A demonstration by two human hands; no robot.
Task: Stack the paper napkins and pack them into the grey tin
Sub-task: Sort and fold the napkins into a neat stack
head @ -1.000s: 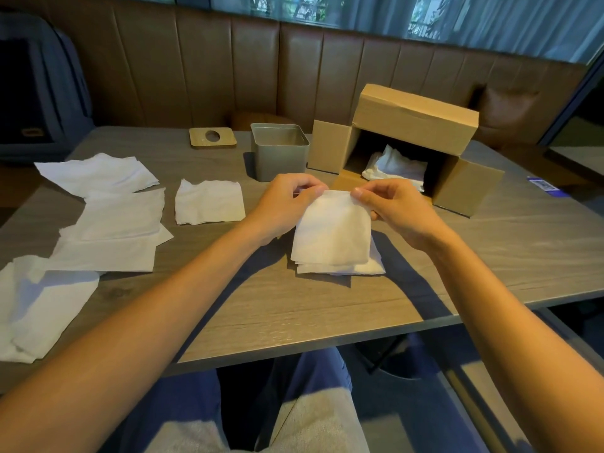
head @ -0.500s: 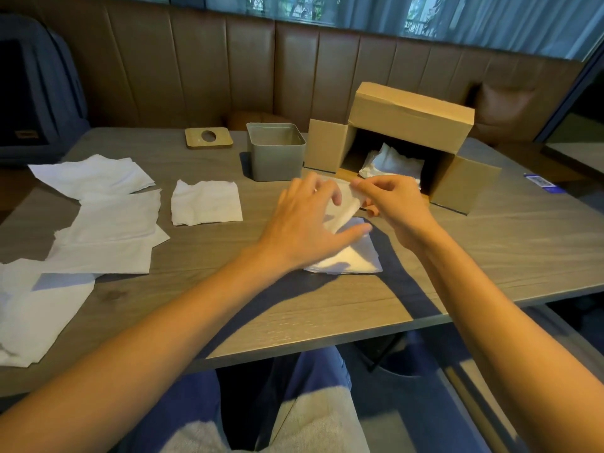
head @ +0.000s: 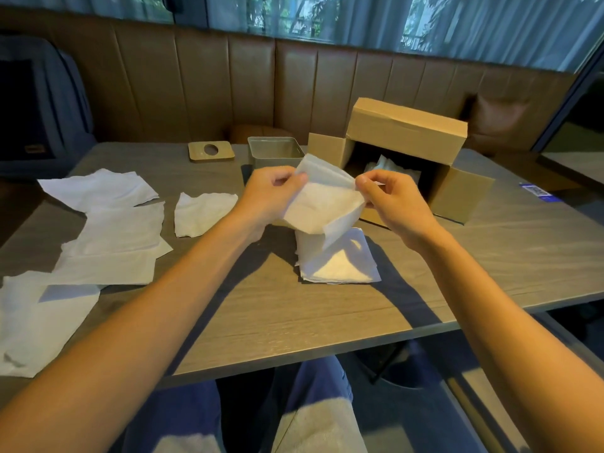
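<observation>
One napkin (head: 322, 204) is held in the air above the stack (head: 336, 263) — its upper edge is pinched between thumb and curled fingers (head: 295, 180) of the left hand (head: 271, 199) on one side and of the right hand (head: 390, 201) on the other. The sheet is seen sagging between them. The stack is laid flat on the tabletop (head: 294, 322), near the middle. The grey tin (head: 274, 155) is stood upright and open-topped behind the hands, just beside a cardboard box (head: 405, 132) lying on its side. Loose napkins (head: 111, 230) are spread at the left — a wooden lid (head: 211, 151) is noted near the tin.
</observation>
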